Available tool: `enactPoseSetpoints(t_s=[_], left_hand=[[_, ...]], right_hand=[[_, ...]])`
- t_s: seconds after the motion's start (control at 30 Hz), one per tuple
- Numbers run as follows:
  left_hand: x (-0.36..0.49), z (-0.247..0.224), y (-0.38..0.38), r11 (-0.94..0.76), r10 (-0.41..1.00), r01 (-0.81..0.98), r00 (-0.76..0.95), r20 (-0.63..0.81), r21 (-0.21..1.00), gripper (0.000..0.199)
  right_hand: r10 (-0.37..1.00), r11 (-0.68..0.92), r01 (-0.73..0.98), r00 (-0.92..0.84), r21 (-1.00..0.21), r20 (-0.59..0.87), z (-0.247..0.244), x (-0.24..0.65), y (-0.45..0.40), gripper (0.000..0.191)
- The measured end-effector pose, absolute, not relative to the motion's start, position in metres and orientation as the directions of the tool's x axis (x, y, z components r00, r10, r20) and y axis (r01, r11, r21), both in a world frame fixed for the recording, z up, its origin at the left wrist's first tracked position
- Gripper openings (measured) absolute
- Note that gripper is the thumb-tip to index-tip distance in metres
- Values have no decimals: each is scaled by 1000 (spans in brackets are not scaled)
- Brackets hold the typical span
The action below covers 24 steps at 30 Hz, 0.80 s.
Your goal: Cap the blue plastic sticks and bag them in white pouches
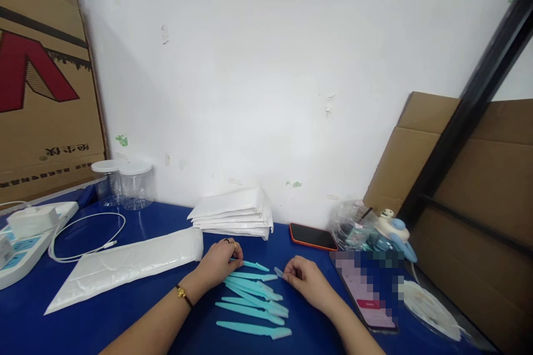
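Note:
Several light-blue plastic razors (250, 328) lie in a loose row on the blue table, handles to the left and heads to the right. My left hand (221, 260) has its fingers closed on the handle end of the farthest razor (256, 266). To the right of the razor heads, my right hand (302, 277) pinches a small clear cap (279, 272) between thumb and fingers. A long white padded envelope (137, 260) lies flat beside my left hand, and a stack of white envelopes (233, 211) stands behind it.
Two clear jars (137, 186) with white lids, a white cable (89, 216) and a power strip (25, 249) are at the left. An orange-edged phone (313, 237), a plastic bag (352, 224) and a pixelated device (366, 294) are at the right. Cardboard (478, 194) leans there.

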State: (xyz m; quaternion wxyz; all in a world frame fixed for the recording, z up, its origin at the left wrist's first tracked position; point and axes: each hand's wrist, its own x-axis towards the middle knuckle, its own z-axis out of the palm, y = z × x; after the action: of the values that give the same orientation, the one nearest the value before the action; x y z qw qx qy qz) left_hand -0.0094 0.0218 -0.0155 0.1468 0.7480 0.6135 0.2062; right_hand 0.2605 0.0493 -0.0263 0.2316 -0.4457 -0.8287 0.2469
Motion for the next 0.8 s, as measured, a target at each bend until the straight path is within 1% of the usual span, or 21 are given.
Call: enactPoseSetpoints(t_s=[0.2, 0.53, 0.8], left_hand=[[-2, -15, 21, -222, 975, 854, 185, 125, 470, 8], [1, -15, 22, -256, 966, 847, 205, 157, 465, 6], [2, -11, 20, -243, 969, 849, 197, 147, 469, 7]], right_hand=[[853, 487, 632, -493, -603, 172, -26, 254, 48, 8], [845, 505, 644, -504, -575, 178, -24, 250, 48, 8], [845, 504, 657, -510, -560, 162, -23, 252, 48, 7]])
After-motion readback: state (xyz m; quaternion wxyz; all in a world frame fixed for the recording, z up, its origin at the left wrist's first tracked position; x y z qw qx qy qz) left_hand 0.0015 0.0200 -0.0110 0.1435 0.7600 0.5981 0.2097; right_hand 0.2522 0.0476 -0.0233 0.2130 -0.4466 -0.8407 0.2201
